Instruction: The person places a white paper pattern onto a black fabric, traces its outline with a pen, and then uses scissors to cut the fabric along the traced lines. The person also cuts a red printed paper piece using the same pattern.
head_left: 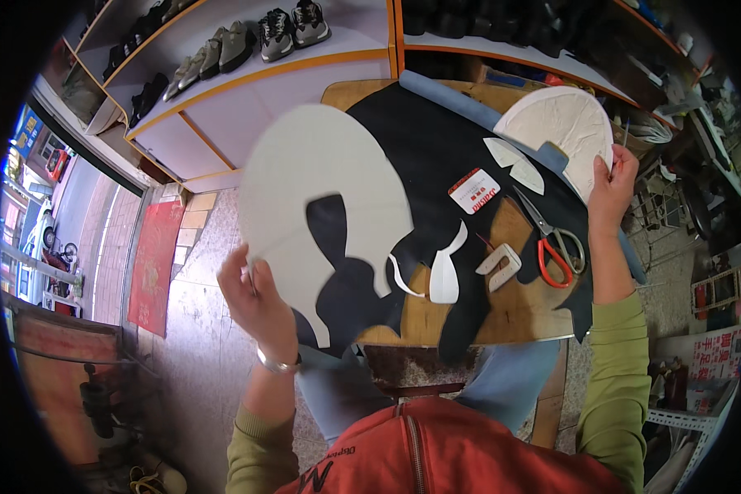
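My left hand point(259, 305) pinches the edge of a large pale U-shaped pattern piece point(321, 156), raised over the table's left part. My right hand point(613, 189) grips the edge of a white, creased, rounded piece point(552, 111) at the far right. A black sheet of material point(420, 156) with cut-out edges covers much of the wooden table point(510, 309). Scissors point(556, 239) with one red and one grey-green handle lie nearer me. Around them are a small notched pale piece point(500, 265), curved white pieces point(445, 276), a leaf-shaped white pair point(514, 165) and a red-and-white card point(473, 191).
A rolled blue-grey sheet point(449, 99) lies along the table's far edge. Behind, shelves with orange edging hold several shoes point(292, 29). A red mat point(156, 267) lies by the doorway on the left. Racks and clutter point(708, 206) stand at the right.
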